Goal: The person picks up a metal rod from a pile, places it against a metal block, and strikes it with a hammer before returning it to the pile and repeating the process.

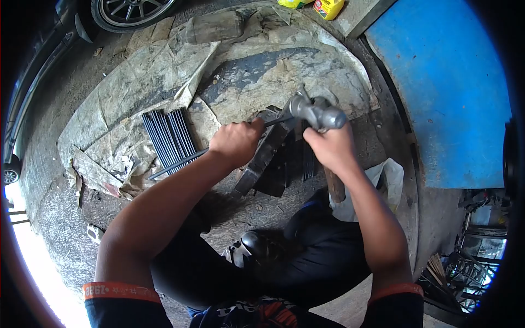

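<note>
My left hand [236,143] is closed around a long dark metal rod [188,158], which slants from lower left to upper right across a heavy metal block [262,161]. Closed on a hammer's wooden handle is my right hand [332,147]. The steel hammer head [317,112] is over the rod's upper right end and hides the tip; whether they touch I cannot tell. Left of the block, several dark rods [168,136] lie side by side on a dirty cloth. More short dark rods [309,161] are right of the block.
The stained sheet [147,82] covers the ground ahead. A car wheel [131,11] is at the top left, yellow packages [328,7] at the top. A blue panel [448,93] stands at the right, with a white bag [391,177] nearer my right forearm and metal scrap [465,273] below.
</note>
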Demonstrator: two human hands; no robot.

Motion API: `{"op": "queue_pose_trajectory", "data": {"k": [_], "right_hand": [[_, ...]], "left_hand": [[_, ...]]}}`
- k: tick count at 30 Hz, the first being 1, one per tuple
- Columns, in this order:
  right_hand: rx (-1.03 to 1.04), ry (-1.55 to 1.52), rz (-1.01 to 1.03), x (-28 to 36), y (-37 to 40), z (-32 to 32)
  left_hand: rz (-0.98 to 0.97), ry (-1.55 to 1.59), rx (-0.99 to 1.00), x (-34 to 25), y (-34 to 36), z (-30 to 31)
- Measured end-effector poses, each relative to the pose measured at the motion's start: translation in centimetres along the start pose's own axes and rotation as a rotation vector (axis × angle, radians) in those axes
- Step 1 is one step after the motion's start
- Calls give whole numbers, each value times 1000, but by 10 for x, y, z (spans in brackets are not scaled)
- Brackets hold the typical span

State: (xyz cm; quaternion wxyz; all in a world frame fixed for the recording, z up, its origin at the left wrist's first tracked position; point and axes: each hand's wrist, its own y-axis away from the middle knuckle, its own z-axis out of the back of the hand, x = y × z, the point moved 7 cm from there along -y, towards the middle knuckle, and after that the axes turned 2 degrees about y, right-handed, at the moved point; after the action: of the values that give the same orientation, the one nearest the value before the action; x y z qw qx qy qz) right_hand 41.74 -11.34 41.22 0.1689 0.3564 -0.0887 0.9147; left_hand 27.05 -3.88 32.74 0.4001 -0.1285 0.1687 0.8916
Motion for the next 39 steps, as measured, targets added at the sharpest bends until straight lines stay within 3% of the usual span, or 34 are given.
{"op": "queue_pose_trajectory", "data": {"k": [2, 4, 5, 7, 9, 10, 13, 14, 16, 17, 18, 20, 22, 26, 28, 30, 32, 34, 36, 39], "right_hand": [[-75, -53, 71, 4, -4, 8], [-103, 82, 124, -5, -7, 4], [-41, 65, 27, -26, -11, -8], [-65, 18, 32, -24, -9, -3], [-53, -150, 56, -3, -9, 14], [-118, -95, 171, 18, -5, 36], [-320, -449, 158, 58, 22, 87], [-278, -575, 196, 69, 26, 94], [-316, -416, 208, 63, 29, 82], [-187, -80, -42, 26, 20, 49], [17, 222, -27, -14, 0, 7], [-16, 223, -64, -43, -1, -7], [-32, -25, -64, -33, -3, 4], [-36, -73, -133, -37, 0, 12], [-23, -1, -5, -28, -3, 0], [-4, 51, -85, -26, 2, 9], [-131, -199, 48, -9, 5, 28], [-150, -189, -13, 11, 15, 61], [-303, -474, 69, 43, 31, 90], [-315, -359, 131, 30, 30, 81]], "left_hand": [[19, 14, 29, 0, 1, 4], [23, 7, 43, 0, 0, 3], [29, 4, 61, 0, 0, 1], [27, -43, 94, -1, -1, 1], [29, -83, 127, 2, -3, 0], [8, -77, 106, 2, -4, 0], [-9, -67, 83, -2, -2, -1], [-13, -82, 63, -1, -3, 2], [-37, -117, -94, 1, -3, -2], [-38, -153, -123, 1, -2, -4], [-28, -154, -118, 1, 3, -11], [-73, -164, -223, -1, 2, -3], [-30, -186, -100, 0, -1, -3], [-47, -141, -74, -14, 8, 3], [-37, -137, -43, -17, 9, 1], [-15, -128, -66, -16, 7, -4], [-22, -126, -84, -13, 4, -7], [-23, -119, -91, -8, 2, -9], [-43, -101, -105, -8, 2, -2], [-39, -129, -125, -4, -1, -5]]}}
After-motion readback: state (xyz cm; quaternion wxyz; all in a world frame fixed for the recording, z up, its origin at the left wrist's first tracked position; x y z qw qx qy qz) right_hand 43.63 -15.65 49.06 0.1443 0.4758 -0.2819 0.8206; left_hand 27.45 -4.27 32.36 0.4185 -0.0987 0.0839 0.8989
